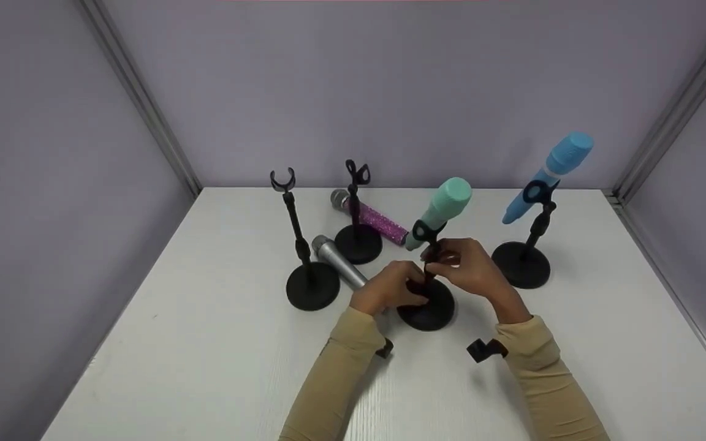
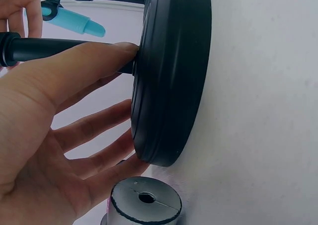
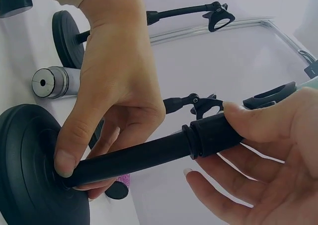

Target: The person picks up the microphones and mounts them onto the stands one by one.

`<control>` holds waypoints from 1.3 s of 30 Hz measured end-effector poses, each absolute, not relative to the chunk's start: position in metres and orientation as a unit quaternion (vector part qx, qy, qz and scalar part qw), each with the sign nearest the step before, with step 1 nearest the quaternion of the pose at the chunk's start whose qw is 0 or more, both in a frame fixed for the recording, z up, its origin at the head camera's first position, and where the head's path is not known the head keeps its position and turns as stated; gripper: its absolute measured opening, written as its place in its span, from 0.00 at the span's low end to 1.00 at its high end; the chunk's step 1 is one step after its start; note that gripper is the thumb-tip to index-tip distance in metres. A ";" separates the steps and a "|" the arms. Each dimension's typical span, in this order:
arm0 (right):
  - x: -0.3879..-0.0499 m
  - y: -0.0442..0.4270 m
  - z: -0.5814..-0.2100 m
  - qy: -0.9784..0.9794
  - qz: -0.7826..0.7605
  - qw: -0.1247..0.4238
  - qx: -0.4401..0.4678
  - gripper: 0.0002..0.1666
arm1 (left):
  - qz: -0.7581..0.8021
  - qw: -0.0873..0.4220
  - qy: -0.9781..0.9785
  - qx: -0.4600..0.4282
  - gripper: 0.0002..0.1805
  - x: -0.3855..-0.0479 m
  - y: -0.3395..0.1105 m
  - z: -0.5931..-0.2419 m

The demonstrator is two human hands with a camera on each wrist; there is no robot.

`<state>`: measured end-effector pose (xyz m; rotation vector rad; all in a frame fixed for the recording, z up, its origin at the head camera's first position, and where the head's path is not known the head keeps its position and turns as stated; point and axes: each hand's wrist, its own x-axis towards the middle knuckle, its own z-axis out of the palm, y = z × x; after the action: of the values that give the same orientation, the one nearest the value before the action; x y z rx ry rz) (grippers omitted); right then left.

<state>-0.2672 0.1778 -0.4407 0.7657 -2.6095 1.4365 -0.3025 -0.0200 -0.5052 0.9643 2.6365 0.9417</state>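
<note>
A black microphone stand [image 1: 426, 312] with a round base stands upright on the white table, a mint-green microphone [image 1: 449, 200] tilted in its clip. Low on the pole, where it meets the base, my left hand [image 1: 391, 285] pinches with thumb and fingers. Its other fingers spread against the top of the base [image 2: 171, 86] in the left wrist view. Higher up, my right hand [image 1: 472, 269] holds the thick collar [image 3: 216, 134] below the clip between thumb and fingers. The right wrist view shows both hands on the same pole [image 3: 134, 158].
A second stand [image 1: 521, 264] at right carries a blue microphone [image 1: 566, 154]. Two stands with bare clips, one left [image 1: 312, 288] and one behind [image 1: 359, 245], stand near a silver microphone [image 1: 342, 263] and a glittery pink microphone [image 1: 382, 223] lying on the table [image 1: 206, 343].
</note>
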 end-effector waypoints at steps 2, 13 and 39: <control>-0.267 0.178 -0.441 -0.845 0.470 0.025 0.255 0.08 | 0.318 0.091 0.887 0.322 0.12 -0.303 -0.020 -0.505; -0.268 0.179 -0.440 -0.847 0.461 0.006 0.266 0.11 | 0.325 0.086 0.883 0.327 0.08 -0.302 -0.020 -0.505; -0.266 0.177 -0.444 -0.844 0.464 0.056 0.262 0.11 | 0.318 0.095 0.888 0.319 0.14 -0.302 -0.021 -0.506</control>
<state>-0.2663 0.1768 -0.4439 0.7956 -2.5617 1.4082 -0.3016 -0.0206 -0.5057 0.9464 2.6322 0.9435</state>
